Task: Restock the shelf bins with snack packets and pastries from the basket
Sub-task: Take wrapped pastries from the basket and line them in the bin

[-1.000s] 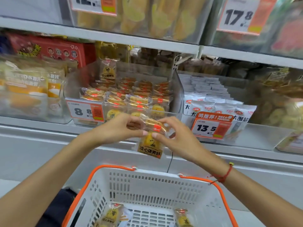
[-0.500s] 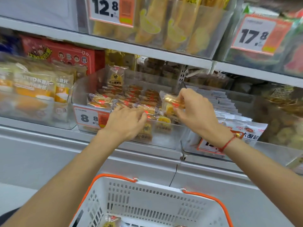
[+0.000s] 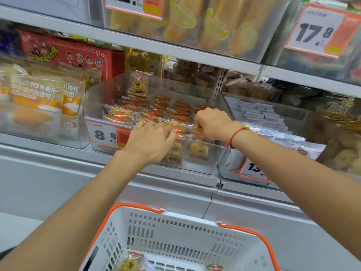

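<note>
A clear shelf bin (image 3: pixel 201 167) with an 8.8 price tag holds rows of yellow pastry packets (image 3: pixel 156 112). My left hand (image 3: pixel 151 138) lies over the bin's front rim, its fingers stretched flat on the front row of packets. My right hand (image 3: pixel 211 124), with a red cord at the wrist, reaches down into the bin's front right corner, fingers curled round a pastry packet (image 3: pixel 196 132) that is mostly hidden under them. Below, the white basket (image 3: pixel 175 215) with orange handles holds two more pastry packets (image 3: pixel 130 263), at the frame's bottom edge.
A bin of white packets (image 3: pixel 273 122) with a 13.5 tag stands right of the pastry bin. A bin of bread packs (image 3: pixel 39 94) stands to the left, with a red box (image 3: pixel 68 51) behind it. The upper shelf (image 3: pixel 175 45) overhangs with more bins and a 17.8 tag (image 3: pixel 314 30).
My right hand has carried the packet from in front of the shelf up over the bin and down into its front right corner. My left hand let go of it and moved onto the front row.
</note>
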`<state>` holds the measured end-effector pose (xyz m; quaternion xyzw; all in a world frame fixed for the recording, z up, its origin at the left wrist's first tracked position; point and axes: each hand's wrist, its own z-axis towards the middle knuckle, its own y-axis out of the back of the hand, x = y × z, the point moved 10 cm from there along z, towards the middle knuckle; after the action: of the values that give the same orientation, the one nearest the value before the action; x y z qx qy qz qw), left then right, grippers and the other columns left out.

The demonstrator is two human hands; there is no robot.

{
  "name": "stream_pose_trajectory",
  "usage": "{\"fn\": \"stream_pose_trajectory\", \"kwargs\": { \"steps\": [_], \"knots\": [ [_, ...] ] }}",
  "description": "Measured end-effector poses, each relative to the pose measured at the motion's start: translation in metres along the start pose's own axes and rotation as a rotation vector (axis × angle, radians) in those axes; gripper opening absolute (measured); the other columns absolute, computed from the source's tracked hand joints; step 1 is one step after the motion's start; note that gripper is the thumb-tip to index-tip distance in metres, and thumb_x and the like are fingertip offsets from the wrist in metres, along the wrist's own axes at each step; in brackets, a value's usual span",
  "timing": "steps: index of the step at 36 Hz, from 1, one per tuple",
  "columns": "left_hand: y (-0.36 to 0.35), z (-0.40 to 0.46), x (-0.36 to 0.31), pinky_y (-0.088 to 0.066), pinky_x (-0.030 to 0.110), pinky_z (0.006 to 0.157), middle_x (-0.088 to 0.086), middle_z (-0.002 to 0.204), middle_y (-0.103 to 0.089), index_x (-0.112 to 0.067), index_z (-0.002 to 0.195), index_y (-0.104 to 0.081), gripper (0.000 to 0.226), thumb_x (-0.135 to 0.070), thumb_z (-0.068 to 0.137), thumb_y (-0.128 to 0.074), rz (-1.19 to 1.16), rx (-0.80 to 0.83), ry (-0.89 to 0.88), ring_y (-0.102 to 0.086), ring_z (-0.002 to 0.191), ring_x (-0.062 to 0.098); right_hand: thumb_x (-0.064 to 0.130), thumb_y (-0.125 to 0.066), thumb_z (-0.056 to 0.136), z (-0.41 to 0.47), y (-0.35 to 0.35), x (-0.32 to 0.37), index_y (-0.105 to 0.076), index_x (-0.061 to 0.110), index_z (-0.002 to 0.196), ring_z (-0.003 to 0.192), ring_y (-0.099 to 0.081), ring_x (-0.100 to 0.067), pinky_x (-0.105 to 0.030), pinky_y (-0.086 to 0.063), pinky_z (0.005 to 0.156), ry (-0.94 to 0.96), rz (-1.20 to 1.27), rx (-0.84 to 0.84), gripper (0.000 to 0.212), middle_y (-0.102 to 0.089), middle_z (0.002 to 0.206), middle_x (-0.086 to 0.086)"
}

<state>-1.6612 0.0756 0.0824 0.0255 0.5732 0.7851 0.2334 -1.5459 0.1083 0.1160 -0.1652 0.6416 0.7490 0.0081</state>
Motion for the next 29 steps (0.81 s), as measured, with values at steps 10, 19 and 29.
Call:
{"fn": "stream_pose_trajectory", "kwargs": {
  "steps": [10, 19, 29],
  "knots": [
    [0.000, -0.003, -0.004, -0.031, 0.040, 0.103, 0.003, 0.132, -0.057, -0.020, 0.132, -0.053, 0.046, -0.035, 0.103, -0.021, 0.027, -0.013, -0.017, -0.051, 0.118, 0.024, 0.005, -0.060, 0.087, -0.002, -0.007, -0.005, -0.058, 0.010, 0.099, 0.090, -0.056, -0.029, -0.031, -0.039, 0.070, -0.020, 0.126, -0.003, 0.013, -0.060, 0.106, -0.012],
    [0.025, -0.027, -0.013, -0.032, 0.037, 0.104, -0.001, 0.123, -0.064, -0.019, 0.127, -0.058, 0.032, -0.031, 0.101, -0.046, 0.080, -0.301, -0.154, -0.054, 0.117, 0.020, 0.015, -0.065, 0.086, -0.041, 0.031, -0.012, -0.064, 0.017, 0.110, 0.099, -0.061, -0.026, -0.034, -0.046, 0.077, -0.036, 0.243, -0.349, 0.024, -0.065, 0.108, -0.004],
    [-0.006, -0.096, 0.006, -0.039, 0.029, 0.066, -0.009, 0.077, -0.068, -0.022, 0.082, -0.066, 0.010, -0.025, 0.082, -0.057, 0.052, -0.229, -0.132, -0.063, 0.071, 0.018, 0.008, -0.068, 0.084, -0.135, -0.016, 0.017, -0.066, 0.012, 0.089, 0.118, -0.051, -0.024, -0.032, -0.046, 0.093, 0.073, 0.538, -0.764, 0.006, -0.061, 0.118, -0.006]
  ]
}}
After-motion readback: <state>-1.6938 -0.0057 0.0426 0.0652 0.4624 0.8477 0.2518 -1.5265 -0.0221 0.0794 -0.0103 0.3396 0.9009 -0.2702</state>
